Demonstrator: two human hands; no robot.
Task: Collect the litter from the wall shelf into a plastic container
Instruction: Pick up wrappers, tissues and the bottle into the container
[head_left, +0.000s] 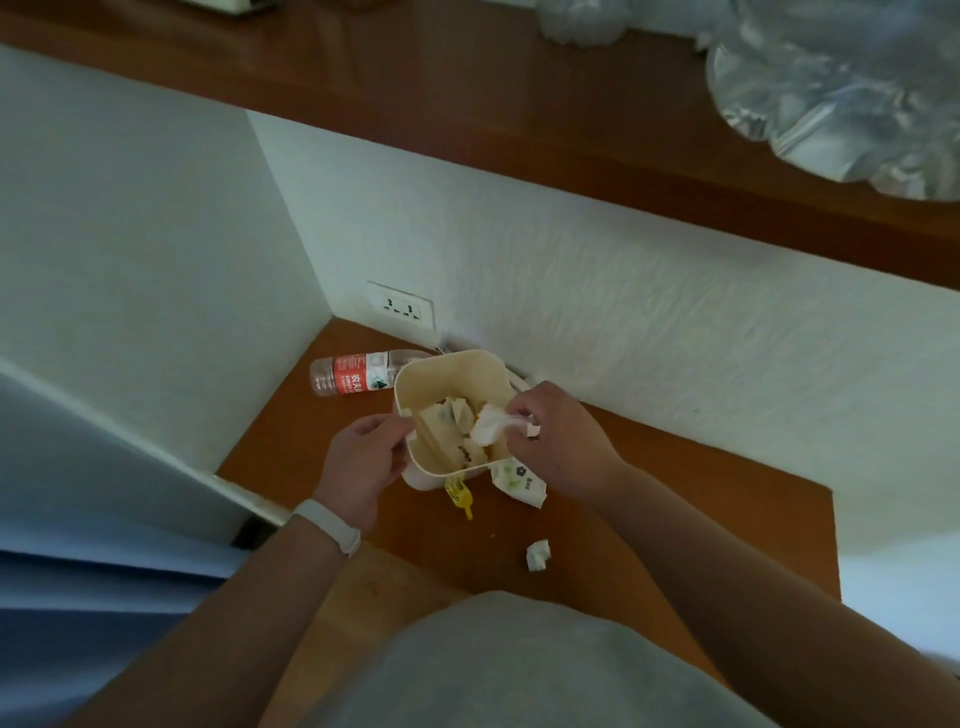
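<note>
Both hands at container (451, 410) | left hand (361, 460) grips rim | right hand (558, 441) pinches tissue (488, 425) | bottle (363, 372) apparently behind

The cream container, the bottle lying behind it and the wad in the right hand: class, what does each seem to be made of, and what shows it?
Cream container: likely matte plastic, with smooth moulded walls and rounded corners.
Bottle: clear, ribbed, see-through plastic with a red printed label.
Wad pinched by the right hand: apparently soft white tissue paper, crumpled and dull.
</note>
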